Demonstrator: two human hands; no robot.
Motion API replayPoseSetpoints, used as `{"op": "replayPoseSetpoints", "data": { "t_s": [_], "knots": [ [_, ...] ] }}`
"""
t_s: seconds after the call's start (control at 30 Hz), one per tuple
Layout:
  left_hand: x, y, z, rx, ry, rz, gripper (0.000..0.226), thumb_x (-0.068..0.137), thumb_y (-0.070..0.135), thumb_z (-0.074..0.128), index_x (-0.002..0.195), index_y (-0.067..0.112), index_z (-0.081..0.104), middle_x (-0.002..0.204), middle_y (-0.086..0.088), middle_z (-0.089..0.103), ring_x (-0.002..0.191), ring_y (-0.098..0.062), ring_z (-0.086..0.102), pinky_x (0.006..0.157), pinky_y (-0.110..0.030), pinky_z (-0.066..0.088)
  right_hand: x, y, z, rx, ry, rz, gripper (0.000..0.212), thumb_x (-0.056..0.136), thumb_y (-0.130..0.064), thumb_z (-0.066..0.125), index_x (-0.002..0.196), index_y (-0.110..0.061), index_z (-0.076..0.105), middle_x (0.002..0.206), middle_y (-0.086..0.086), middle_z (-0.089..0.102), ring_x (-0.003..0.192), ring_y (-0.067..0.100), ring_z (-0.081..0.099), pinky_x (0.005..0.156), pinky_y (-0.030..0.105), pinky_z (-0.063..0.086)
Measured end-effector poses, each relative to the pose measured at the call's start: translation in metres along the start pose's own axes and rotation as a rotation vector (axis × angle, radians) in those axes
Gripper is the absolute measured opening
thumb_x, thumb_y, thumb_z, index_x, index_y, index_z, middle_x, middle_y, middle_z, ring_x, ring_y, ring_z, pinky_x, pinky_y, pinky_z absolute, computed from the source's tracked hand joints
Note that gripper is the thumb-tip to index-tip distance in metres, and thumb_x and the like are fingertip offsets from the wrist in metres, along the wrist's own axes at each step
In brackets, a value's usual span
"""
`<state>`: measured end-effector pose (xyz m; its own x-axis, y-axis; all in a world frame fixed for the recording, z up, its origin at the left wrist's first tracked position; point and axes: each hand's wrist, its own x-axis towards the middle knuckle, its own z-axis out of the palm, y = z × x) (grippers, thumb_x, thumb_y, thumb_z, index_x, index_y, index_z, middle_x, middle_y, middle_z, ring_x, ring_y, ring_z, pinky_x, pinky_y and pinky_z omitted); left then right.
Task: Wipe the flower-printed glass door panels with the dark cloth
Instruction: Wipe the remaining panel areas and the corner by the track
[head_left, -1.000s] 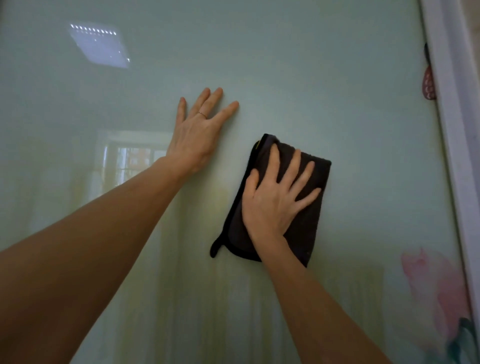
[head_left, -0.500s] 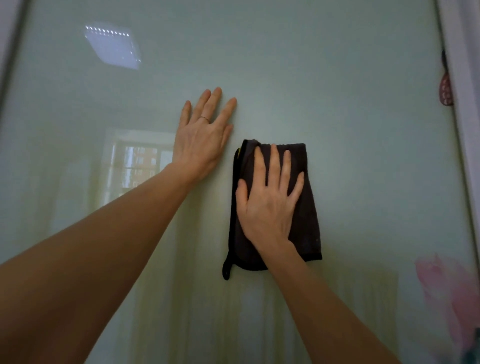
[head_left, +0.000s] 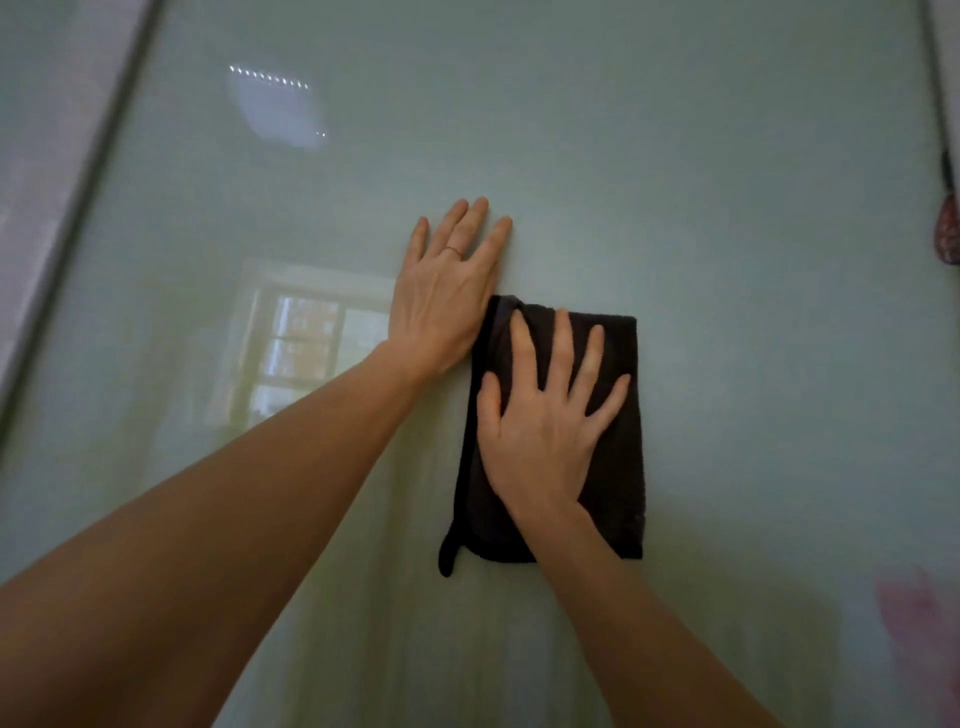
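Now | right hand (head_left: 540, 436) presses dark cloth (head_left: 618, 467) | left hand (head_left: 441, 301) beside left edge

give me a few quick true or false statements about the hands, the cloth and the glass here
1. The right hand presses the dark cloth flat on the glass panel, fingers spread. True.
2. The left hand wears a ring. True.
3. The left hand grips a corner of the cloth. False: it lies flat on the glass beside the cloth's upper left corner, fingers straight.
4. The glass in view is plain, with no print. False: a blurred pink flower print shows at the lower right edge.
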<state>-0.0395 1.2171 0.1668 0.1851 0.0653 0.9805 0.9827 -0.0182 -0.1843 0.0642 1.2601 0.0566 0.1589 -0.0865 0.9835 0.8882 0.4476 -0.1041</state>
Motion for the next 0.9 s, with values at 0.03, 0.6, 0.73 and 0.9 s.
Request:
{"op": "replayPoseSetpoints", "data": {
  "t_s": [0.03,0.6,0.73,0.9],
  "knots": [
    [0.002,-0.005,-0.001,0.005,0.008,-0.011,0.051,0.109,0.033,0.024,0.158,0.02,0.029,0.166,-0.01,0.02,0.155,-0.027,0.013,0.123,-0.046,0.005,-0.003,0.003,-0.001,-0.005,-0.005,-0.044,0.059,0.096,-0.045,0.039,0.153,-0.029,0.044,0.162,0.011,0.035,0.152,0.04,0.023,0.117,0.07,0.017],
    [0.004,-0.045,-0.006,-0.08,0.088,-0.057,0.046,0.109,0.02,0.034,0.155,0.026,0.038,0.165,-0.01,0.024,0.154,-0.027,0.018,0.123,-0.044,0.005,0.002,-0.007,0.004,0.021,0.041,0.006,0.062,0.093,-0.045,0.042,0.151,-0.023,0.047,0.16,0.012,0.038,0.151,0.039,0.027,0.116,0.07,0.018],
    [-0.002,-0.06,-0.017,-0.017,0.043,-0.123,0.049,0.109,0.029,0.028,0.158,0.034,0.026,0.168,-0.006,0.012,0.155,-0.023,0.007,0.123,-0.048,0.0,0.014,-0.015,0.009,-0.004,0.048,0.123,0.061,0.092,-0.044,0.04,0.149,-0.022,0.049,0.159,0.016,0.038,0.149,0.046,0.027,0.111,0.078,0.018],
    [-0.006,-0.068,-0.024,-0.027,-0.006,-0.117,0.05,0.11,0.032,0.025,0.16,0.035,0.02,0.169,-0.006,0.007,0.156,-0.022,0.002,0.123,-0.046,-0.003,0.018,-0.032,0.01,0.029,0.003,-0.161,0.057,0.094,-0.047,0.041,0.149,-0.035,0.048,0.16,0.016,0.037,0.15,0.048,0.023,0.111,0.078,0.015]
  ]
}}
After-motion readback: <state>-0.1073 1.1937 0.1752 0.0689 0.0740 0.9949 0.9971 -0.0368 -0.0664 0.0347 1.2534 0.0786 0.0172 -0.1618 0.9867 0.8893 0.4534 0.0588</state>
